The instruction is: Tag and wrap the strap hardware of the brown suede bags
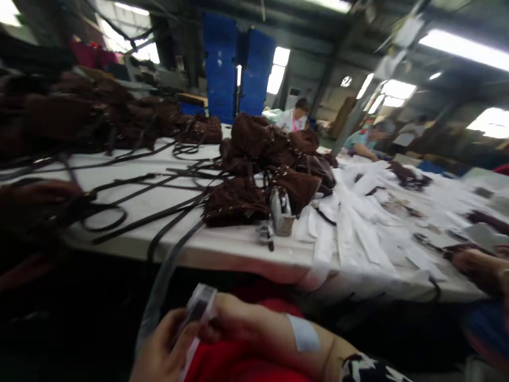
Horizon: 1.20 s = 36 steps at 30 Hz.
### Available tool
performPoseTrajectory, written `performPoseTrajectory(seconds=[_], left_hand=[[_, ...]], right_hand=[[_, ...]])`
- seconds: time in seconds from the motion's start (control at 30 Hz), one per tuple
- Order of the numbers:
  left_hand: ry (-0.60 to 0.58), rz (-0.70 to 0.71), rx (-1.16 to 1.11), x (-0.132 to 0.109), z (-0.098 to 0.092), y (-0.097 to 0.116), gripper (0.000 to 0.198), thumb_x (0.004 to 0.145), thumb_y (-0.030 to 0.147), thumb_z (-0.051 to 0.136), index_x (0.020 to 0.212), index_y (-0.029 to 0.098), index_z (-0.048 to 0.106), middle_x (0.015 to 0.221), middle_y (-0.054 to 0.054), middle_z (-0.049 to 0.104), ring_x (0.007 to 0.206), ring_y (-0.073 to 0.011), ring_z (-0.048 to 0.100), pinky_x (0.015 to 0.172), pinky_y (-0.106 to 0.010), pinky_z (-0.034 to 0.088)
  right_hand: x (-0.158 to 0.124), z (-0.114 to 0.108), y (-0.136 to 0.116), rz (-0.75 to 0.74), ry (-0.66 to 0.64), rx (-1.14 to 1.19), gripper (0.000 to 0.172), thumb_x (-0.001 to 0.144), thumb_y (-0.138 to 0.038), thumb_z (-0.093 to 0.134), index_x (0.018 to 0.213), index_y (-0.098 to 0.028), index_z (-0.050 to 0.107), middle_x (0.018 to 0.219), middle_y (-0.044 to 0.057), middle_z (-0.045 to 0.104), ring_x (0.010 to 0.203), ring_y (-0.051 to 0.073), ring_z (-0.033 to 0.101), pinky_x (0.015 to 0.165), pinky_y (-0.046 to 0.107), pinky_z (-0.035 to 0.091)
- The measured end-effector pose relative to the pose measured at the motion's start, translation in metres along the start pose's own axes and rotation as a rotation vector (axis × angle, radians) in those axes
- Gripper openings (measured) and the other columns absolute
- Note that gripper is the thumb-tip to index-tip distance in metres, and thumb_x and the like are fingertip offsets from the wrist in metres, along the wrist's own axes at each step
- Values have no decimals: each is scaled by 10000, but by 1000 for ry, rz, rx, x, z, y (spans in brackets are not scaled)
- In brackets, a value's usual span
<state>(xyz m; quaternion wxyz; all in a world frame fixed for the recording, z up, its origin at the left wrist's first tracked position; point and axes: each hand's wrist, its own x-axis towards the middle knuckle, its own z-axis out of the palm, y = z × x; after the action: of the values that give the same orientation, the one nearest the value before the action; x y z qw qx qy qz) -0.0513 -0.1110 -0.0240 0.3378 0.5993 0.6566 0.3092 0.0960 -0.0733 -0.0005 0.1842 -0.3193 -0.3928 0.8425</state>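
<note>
Both hands close on a small pale packet point(199, 307), held low in front of the heap of brown bags point(270, 154) and below the desk point(238, 246) edge. The left hand point(159, 353) curls under the packet and the right hand point(228, 318) pinches its upper end; blur hides what the packet is. A white plaster point(304, 334) sits on the right forearm. Far left of the heap, another person's hand point(37, 193) rests on dark straps point(139, 212) that loop across the white desk towards the bags. One grey strap point(159, 286) hangs over the desk edge, down-left of the heap. A metal tool point(280, 212) stands at the heap's near side, touching the bags. To the right of the heap, white strips point(358, 233) lie spread over the desk. Farther right, a second co-worker's hand point(479, 265) lies at the desk's edge. Blue crates point(220, 69) rise behind the heap.
</note>
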Motion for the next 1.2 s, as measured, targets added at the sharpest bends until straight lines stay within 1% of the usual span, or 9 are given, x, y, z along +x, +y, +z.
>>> performPoseTrajectory(seconds=[0.13, 0.23, 0.33, 0.43, 0.6, 0.7, 0.83, 1.0, 1.2], left_hand=[[-45, -58, -294, -15, -7, 8, 453, 746, 594, 613, 971, 202, 650, 702, -8, 702, 523, -173, 604, 504, -269, 496], [-75, -20, -372, -12, -8, 12, 390, 771, 555, 624, 874, 180, 659, 754, -21, 697, 685, -181, 649, 625, -248, 517], [-113, -118, -431, -14, -9, 9, 437, 785, 596, 598, 903, 178, 651, 641, 3, 653, 541, -158, 600, 497, -232, 460], [-109, -186, -367, -16, -9, 6, 456, 795, 619, 581, 883, 179, 659, 536, 22, 593, 451, -152, 534, 422, -231, 383], [-118, -81, -217, -15, -2, 10, 401, 825, 561, 583, 841, 170, 669, 717, -31, 686, 651, -198, 620, 588, -266, 451], [-121, -24, -162, -14, -2, 13, 382, 827, 546, 594, 885, 174, 660, 752, -29, 686, 671, -202, 621, 615, -276, 453], [-112, 13, -230, -15, -4, 15, 374, 821, 522, 622, 986, 187, 638, 851, -47, 709, 755, -217, 659, 681, -292, 495], [-142, -92, -400, -16, -2, 20, 481, 783, 548, 646, 1080, 173, 596, 801, -42, 712, 715, -227, 683, 626, -300, 525], [-186, -20, -415, -16, -3, 19, 385, 823, 480, 636, 1054, 173, 651, 881, -37, 722, 798, -203, 671, 736, -279, 524]], right_hand=[[27, -28, 23, 381, -464, 236, 436, 911, -421, 352, 535, -227, 247, 366, -70, 231, 304, 65, 137, 307, 171, 172], [26, -24, 35, 434, -543, 41, 466, 944, -488, 252, 551, -240, 222, 359, -62, 239, 296, 81, 169, 308, 187, 212], [17, -16, 35, 186, -149, -556, 471, 958, -485, 267, 586, -219, 384, 458, 1, 451, 385, 127, 415, 399, 226, 353], [7, -15, 25, -158, 315, -1030, 219, 887, -391, 507, 827, -188, 562, 805, 81, 663, 735, 194, 622, 648, 273, 460], [-1, -22, 16, -333, 460, -1566, 128, 857, -266, 536, 922, -188, 613, 911, 101, 697, 837, 222, 635, 755, 303, 428], [3, -29, 19, -368, 480, -1337, 138, 872, -280, 511, 814, -192, 599, 810, 59, 677, 743, 186, 612, 700, 279, 414], [10, -35, 25, -398, 326, -590, 304, 888, -408, 466, 697, -185, 545, 589, -8, 545, 532, 114, 485, 534, 226, 370], [12, -32, 29, -9, -34, 101, 336, 869, -469, 469, 720, -176, 539, 391, -67, 385, 329, 76, 275, 344, 181, 199], [18, -33, 39, 472, -574, 130, 440, 902, -529, 304, 568, -246, 257, 330, -75, 266, 255, 79, 160, 284, 181, 185]])
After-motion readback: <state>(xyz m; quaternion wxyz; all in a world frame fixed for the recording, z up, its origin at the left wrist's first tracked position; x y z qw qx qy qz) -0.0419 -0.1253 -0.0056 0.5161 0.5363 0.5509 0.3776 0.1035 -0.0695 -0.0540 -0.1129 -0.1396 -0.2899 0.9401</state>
